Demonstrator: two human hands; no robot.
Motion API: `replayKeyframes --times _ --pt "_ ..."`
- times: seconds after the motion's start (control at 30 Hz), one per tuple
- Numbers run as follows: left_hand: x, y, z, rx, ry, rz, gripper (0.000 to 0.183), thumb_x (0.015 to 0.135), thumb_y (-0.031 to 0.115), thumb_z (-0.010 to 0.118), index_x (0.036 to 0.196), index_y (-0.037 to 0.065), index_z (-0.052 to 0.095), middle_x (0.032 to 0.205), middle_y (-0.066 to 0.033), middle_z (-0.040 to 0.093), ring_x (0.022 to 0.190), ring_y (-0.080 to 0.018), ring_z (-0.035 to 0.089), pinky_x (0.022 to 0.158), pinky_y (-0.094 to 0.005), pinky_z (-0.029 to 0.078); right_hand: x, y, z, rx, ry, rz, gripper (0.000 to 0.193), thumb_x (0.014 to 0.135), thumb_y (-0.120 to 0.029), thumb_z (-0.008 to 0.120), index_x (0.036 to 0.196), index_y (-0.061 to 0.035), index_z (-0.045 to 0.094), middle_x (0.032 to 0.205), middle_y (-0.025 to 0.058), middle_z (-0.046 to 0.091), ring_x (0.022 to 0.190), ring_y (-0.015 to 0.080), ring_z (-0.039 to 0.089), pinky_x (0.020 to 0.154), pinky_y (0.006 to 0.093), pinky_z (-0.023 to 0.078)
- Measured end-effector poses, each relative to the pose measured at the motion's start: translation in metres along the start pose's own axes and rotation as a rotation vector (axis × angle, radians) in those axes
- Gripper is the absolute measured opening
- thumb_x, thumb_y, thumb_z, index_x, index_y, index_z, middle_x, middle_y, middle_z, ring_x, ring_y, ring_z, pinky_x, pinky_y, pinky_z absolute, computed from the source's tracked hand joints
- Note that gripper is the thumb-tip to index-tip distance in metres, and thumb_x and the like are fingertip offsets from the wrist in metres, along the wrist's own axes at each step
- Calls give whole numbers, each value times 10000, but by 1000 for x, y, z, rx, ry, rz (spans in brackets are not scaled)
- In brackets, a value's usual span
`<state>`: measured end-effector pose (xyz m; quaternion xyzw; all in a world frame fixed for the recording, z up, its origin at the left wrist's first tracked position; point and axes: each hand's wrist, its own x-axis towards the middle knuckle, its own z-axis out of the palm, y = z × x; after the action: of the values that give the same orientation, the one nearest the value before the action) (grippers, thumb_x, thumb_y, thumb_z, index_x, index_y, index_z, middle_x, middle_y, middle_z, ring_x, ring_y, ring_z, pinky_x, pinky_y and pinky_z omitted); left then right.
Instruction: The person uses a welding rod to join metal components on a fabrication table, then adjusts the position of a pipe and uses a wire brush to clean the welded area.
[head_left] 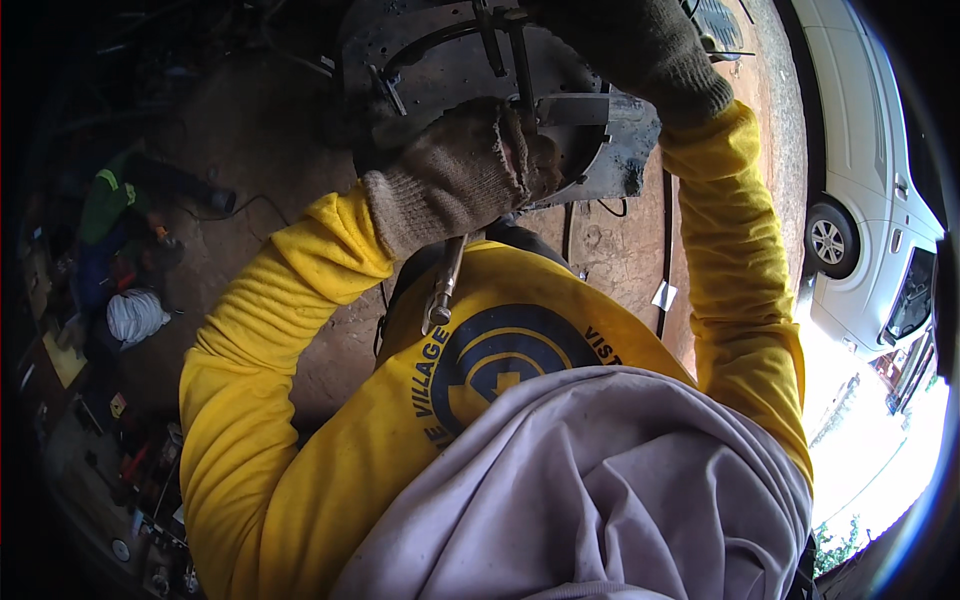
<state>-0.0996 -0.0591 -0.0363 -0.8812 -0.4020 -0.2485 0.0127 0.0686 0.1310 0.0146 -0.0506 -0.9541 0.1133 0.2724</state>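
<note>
My left hand (462,168), in a worn brown knit glove, is closed over the near side of a dark round metal frame. From under its palm a slim metal hand tool (447,280) with a knobbed end points back toward my shirt. Its working end is hidden beneath the glove. Beyond the fingers a flat steel bar (572,109) crosses the dark metal plate (440,75), which has holes and a curved rim. My right hand (655,55), gloved too, reaches over the plate's far right side; its fingers are lost in shadow at the top edge.
At the left a person in green and dark clothes (105,205) bends low beside a white bundle (137,316). A cable (262,198) runs over the reddish floor. A white van (870,180) stands at the right. Tools and scraps lie along the lower left.
</note>
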Motion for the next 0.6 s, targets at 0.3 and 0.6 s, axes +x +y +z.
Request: replayKeyframes --times 0.3,0.6 --pt "-8 -2 -5 24 -126 -29 297 971 281 552 1202 148 684 1236 -55 704 1133 -258 665 979 -430 525 7 -6 -12 -20 -73 81 135 866 -113 695 972 -46 745 902 128 723 777 332 704 679 411 575" --pt "-10 3 -5 177 -254 -50 355 1016 287 465 1265 98 634 1274 -107 674 1202 -297 623 1044 -467 484 2 -3 -4 -52 -51 57 140 852 -124 706 966 -55 749 893 119 725 769 325 707 683 406 578"
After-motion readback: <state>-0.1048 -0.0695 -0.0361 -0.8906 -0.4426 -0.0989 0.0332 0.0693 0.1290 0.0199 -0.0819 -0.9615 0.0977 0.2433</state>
